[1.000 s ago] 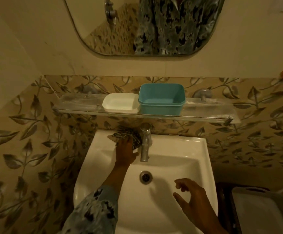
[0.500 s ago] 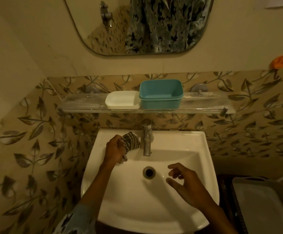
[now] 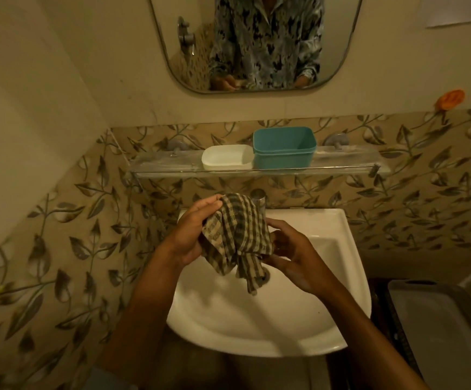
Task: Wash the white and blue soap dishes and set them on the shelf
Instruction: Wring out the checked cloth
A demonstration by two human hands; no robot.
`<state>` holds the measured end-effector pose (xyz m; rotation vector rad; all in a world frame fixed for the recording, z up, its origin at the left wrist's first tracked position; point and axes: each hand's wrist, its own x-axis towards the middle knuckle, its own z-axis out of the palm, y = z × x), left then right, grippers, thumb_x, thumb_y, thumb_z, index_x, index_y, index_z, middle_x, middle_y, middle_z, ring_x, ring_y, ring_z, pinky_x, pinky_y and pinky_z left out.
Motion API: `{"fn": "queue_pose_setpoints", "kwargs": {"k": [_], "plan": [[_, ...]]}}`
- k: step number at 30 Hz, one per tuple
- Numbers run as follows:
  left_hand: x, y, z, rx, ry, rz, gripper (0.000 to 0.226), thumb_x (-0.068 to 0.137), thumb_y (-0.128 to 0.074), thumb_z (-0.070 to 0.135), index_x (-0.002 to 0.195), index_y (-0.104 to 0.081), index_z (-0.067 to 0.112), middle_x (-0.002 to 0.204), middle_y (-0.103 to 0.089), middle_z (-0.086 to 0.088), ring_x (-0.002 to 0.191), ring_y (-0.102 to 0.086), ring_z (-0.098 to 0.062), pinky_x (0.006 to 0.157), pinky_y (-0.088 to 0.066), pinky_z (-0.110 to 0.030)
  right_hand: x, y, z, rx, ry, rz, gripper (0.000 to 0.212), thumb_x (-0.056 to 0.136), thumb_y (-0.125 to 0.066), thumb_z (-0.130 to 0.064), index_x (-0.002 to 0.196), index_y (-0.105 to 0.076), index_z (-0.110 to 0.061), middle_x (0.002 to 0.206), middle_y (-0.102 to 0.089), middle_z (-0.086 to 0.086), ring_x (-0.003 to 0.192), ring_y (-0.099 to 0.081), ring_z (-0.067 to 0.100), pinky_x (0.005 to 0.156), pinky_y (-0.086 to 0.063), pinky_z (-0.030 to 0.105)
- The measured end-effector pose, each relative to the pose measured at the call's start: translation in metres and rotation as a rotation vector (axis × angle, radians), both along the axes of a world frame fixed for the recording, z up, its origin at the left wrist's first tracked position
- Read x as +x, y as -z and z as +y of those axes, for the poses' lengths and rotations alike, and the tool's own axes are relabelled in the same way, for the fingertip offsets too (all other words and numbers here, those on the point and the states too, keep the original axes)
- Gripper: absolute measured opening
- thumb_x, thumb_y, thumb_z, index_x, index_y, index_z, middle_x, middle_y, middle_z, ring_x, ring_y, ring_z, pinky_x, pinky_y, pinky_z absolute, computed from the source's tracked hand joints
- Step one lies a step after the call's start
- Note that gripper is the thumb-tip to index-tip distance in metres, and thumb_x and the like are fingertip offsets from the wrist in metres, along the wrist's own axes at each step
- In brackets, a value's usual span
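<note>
Fingers [image 3: 214, 205] of both hands pinch the cloth [image 3: 237, 235] over the sink [image 3: 341, 319]; dishes [image 3: 283, 149] look shelved, so probably just dry hands thoroughly.

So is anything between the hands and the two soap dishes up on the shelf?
Nothing solid. Both hands, left and right, hold a checked cloth over the sink. The white dish and blue dish sit side by side on the shelf; only the tap rises partway between.
</note>
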<state>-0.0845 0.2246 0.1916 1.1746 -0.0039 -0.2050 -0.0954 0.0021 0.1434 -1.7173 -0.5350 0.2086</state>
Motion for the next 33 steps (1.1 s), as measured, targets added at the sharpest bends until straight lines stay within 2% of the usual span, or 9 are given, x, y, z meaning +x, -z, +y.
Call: {"fn": "queue_pose_setpoints", "kwargs": {"k": [3, 7, 10, 13, 17, 22, 25, 31, 33], "plan": [[-0.008, 0.0, -0.01, 0.016, 0.013, 0.05, 0.027, 0.095, -0.043, 0.015, 0.111, -0.064, 0.008, 0.104, -0.072, -0.009, 0.096, -0.068, -0.017, 0.078, -0.056, -0.027, -0.02, -0.006, -0.005, 0.117, 0.088, -0.059, 0.039, 0.094, -0.055, -0.013, 0.132, -0.054, -0.023, 0.121, -0.065, -0.008, 0.114, -0.061, 0.013, 0.091, -0.052, 0.03], [-0.018, 0.014, -0.033, 0.107, 0.023, 0.166, 0.025, 0.096, -0.043, 0.013, 0.099, -0.067, 0.009, 0.095, -0.073, -0.008, 0.089, -0.068, -0.016, 0.077, -0.052, -0.029, -0.043, -0.015, -0.017, 0.145, 0.337, -0.133, 0.032, 0.095, -0.046, -0.019, 0.124, -0.057, -0.024, 0.121, -0.062, 0.001, 0.105, -0.063, 0.015, 0.075, -0.058, 0.03], [-0.027, 0.029, -0.054, 0.177, 0.131, 0.229, 0.028, 0.097, -0.043, 0.016, 0.097, -0.068, 0.006, 0.095, -0.072, -0.011, 0.089, -0.068, -0.02, 0.079, -0.05, -0.032, -0.054, -0.026, -0.031, 0.143, 0.502, -0.144, 0.019, 0.1, -0.044, -0.013, 0.101, -0.063, -0.009, 0.095, -0.063, 0.011, 0.078, -0.064, 0.019, 0.051, -0.054, 0.031], [-0.037, 0.04, -0.076, 0.337, 0.225, 0.2, 0.032, 0.098, -0.041, 0.019, 0.089, -0.07, 0.01, 0.092, -0.073, -0.009, 0.089, -0.067, -0.02, 0.08, -0.052, -0.03, -0.059, -0.037, -0.044, 0.076, 0.589, -0.081, 0.033, 0.101, -0.045, -0.019, 0.081, -0.055, 0.005, 0.063, -0.055, 0.01, 0.047, -0.054, 0.01, 0.038, -0.041, 0.022], [-0.049, 0.052, -0.103, 0.764, 0.319, 0.001, 0.028, 0.097, -0.042, 0.038, 0.11, -0.061, 0.023, 0.115, -0.063, -0.001, 0.109, -0.059, -0.018, 0.097, -0.047, -0.041, -0.064, -0.048, -0.061, 0.052, 0.625, -0.051, 0.041, 0.098, -0.052, -0.022, 0.074, -0.053, 0.011, 0.058, -0.054, 0.02, 0.037, -0.049, 0.008, 0.035, -0.036, 0.017], [-0.072, 0.046, -0.136, 0.581, 0.347, -0.267, 0.045, 0.079, -0.059, 0.057, 0.117, -0.055, 0.033, 0.118, -0.061, 0.011, 0.112, -0.056, -0.005, 0.091, -0.05, -0.031, -0.074, -0.051, -0.078, -0.109, 0.667, -0.05, 0.036, 0.092, -0.062, -0.031, 0.071, -0.06, -0.001, 0.06, -0.062, 0.012, 0.041, -0.055, 0.007, 0.041, -0.041, 0.015], [-0.084, 0.049, -0.166, 0.652, 0.382, -0.34, 0.06, 0.067, -0.07, 0.06, 0.116, -0.052, 0.031, 0.113, -0.062, 0.013, 0.106, -0.058, -0.003, 0.079, -0.055, -0.025, -0.082, -0.055, -0.091, -0.119, 0.747, -0.024, 0.032, 0.086, -0.069, -0.032, 0.071, -0.06, -0.005, 0.058, -0.065, 0.007, 0.041, -0.06, 0.015, 0.041, -0.046, 0.02], [-0.08, 0.057, -0.207, 0.623, 0.353, -0.411, 0.007, 0.084, -0.067, 0.029, 0.087, -0.065, 0.023, 0.078, -0.067, 0.012, 0.076, -0.064, -0.003, 0.06, -0.049, -0.012, -0.099, -0.061, -0.138, -0.135, 0.797, -0.046, 0.032, 0.095, -0.059, -0.025, 0.072, -0.058, -0.002, 0.054, -0.059, 0.004, 0.041, -0.058, 0.016, 0.04, -0.045, 0.025], [-0.075, 0.059, -0.212, 0.636, 0.394, -0.468, 0.015, 0.086, -0.066, 0.025, 0.077, -0.066, 0.014, 0.066, -0.065, 0.003, 0.064, -0.062, -0.006, 0.054, -0.046, -0.018, -0.107, -0.057, -0.165, -0.144, 0.791, -0.05, 0.035, 0.099, -0.051, -0.022, 0.078, -0.057, 0.006, 0.055, -0.056, 0.008, 0.04, -0.056, 0.015, 0.039, -0.042, 0.024]]}}
